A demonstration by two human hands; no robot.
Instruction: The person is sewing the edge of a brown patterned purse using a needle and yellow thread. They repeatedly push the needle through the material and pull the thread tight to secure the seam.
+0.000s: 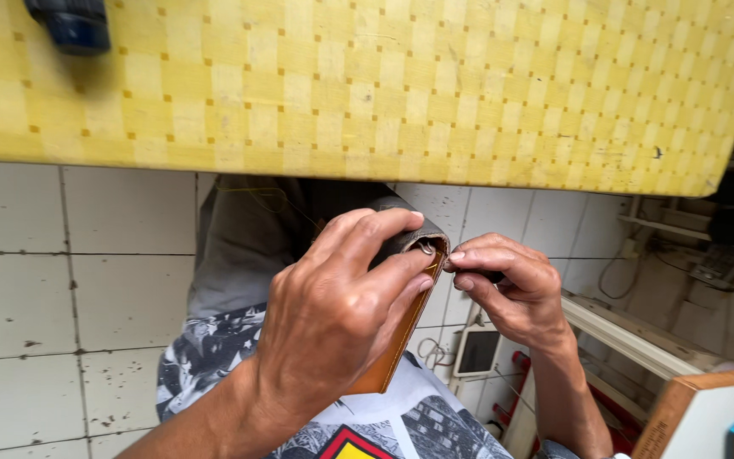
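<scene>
Tan leather piece (401,336) with a grey upper edge sits below the yellow checked table (435,93), clamped in the left hand (333,323), fingers curled over its top. Just beside it, the right hand (511,289) pinches a small dark tool (493,275) at that edge, over white floor tiles (53,289).

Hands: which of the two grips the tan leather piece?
The left hand wraps around the leather piece; the right hand only pinches at its top edge.

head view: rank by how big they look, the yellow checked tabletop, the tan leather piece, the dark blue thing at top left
1. yellow checked tabletop
2. tan leather piece, partly hidden by the left hand
3. dark blue object, cut off by the frame edge, so unsure
</scene>
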